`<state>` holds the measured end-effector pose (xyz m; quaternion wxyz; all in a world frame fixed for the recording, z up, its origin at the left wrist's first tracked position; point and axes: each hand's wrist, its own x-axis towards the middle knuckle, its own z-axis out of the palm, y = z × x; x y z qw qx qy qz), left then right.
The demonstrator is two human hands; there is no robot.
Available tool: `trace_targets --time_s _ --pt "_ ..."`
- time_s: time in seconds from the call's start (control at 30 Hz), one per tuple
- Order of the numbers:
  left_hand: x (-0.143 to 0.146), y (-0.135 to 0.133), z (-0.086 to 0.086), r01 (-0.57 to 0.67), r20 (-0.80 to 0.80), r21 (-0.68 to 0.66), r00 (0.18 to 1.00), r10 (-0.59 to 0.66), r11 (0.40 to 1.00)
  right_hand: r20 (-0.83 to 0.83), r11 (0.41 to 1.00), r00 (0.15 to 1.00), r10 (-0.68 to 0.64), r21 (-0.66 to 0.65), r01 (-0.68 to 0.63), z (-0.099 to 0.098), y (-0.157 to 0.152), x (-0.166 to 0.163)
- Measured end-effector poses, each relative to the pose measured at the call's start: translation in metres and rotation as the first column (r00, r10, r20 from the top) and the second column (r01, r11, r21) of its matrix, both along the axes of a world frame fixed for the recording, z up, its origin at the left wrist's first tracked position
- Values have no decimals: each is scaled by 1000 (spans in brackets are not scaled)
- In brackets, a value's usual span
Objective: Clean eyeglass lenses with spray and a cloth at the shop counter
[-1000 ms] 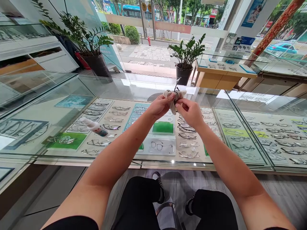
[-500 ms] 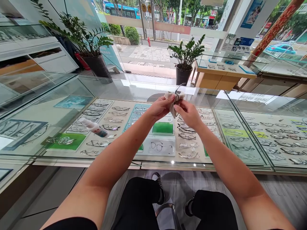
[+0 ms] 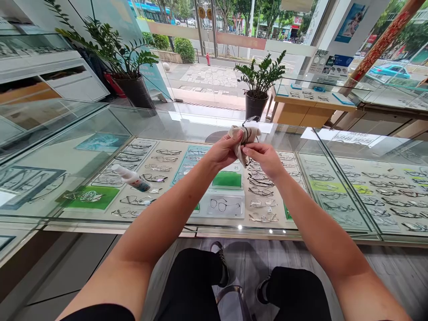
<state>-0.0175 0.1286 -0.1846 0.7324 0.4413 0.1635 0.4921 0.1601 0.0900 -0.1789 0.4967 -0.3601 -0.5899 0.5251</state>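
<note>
Above the glass counter, my left hand (image 3: 226, 149) is closed on a crumpled pale cloth (image 3: 238, 154), which wraps around part of a dark-rimmed pair of eyeglasses (image 3: 246, 133). One thin temple of the glasses sticks out beyond the cloth, away from me. My right hand (image 3: 267, 159) pinches at the near side of the same glasses, its thumb and fingertips touching the cloth as well. The lenses are mostly covered. A white spray bottle (image 3: 131, 177) lies tilted on the counter to the left of my left forearm.
Under the glass of the display counter (image 3: 187, 226) lie rows of eyeglasses (image 3: 261, 191) and green cards (image 3: 226, 179). Potted plants (image 3: 257, 104) stand beyond it by the window. A wooden display table (image 3: 301, 113) is at the far right.
My right hand has turned slightly and its fingers have shifted on the glasses. The glasses have tilted within the cloth, and a dark part now shows below it.
</note>
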Motion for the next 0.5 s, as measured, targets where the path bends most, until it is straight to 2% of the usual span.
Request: trace_targets --time_s 0.5 --pt "-1 -9 11 -75 -153 67 985 84 995 149 997 989 -3 72 -8 -4 2 5"
